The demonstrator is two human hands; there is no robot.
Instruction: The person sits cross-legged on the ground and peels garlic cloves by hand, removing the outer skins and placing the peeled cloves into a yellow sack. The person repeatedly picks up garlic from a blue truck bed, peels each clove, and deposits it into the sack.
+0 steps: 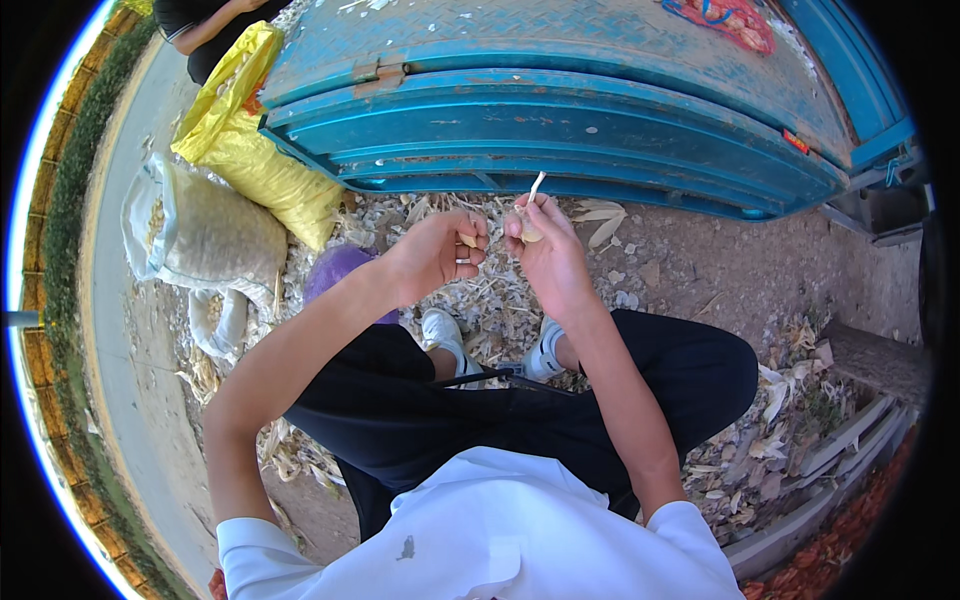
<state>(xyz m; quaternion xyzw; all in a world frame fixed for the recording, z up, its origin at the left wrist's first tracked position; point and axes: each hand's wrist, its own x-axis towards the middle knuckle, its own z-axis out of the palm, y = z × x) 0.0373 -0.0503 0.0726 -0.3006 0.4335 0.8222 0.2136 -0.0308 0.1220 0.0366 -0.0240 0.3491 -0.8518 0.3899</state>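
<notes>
My left hand (445, 250) is raised at centre, fingers curled round a small pale piece (468, 240), which looks like a garlic clove. Just to its right, my right hand (545, 255) grips a pale garlic bulb (530, 230) by thumb and fingers, its short white stalk pointing up. The two hands are slightly apart, above ground strewn with dry husks (610, 225), between my bent knees.
A blue metal truck bed (550, 130) with a red mesh bag (720, 25) spans the top. At left stand a yellow sack (280, 190), a white sack (225, 240) and a purple bag (340, 270). Another person (205, 35) is at upper left; wooden planks (870, 360) lie right.
</notes>
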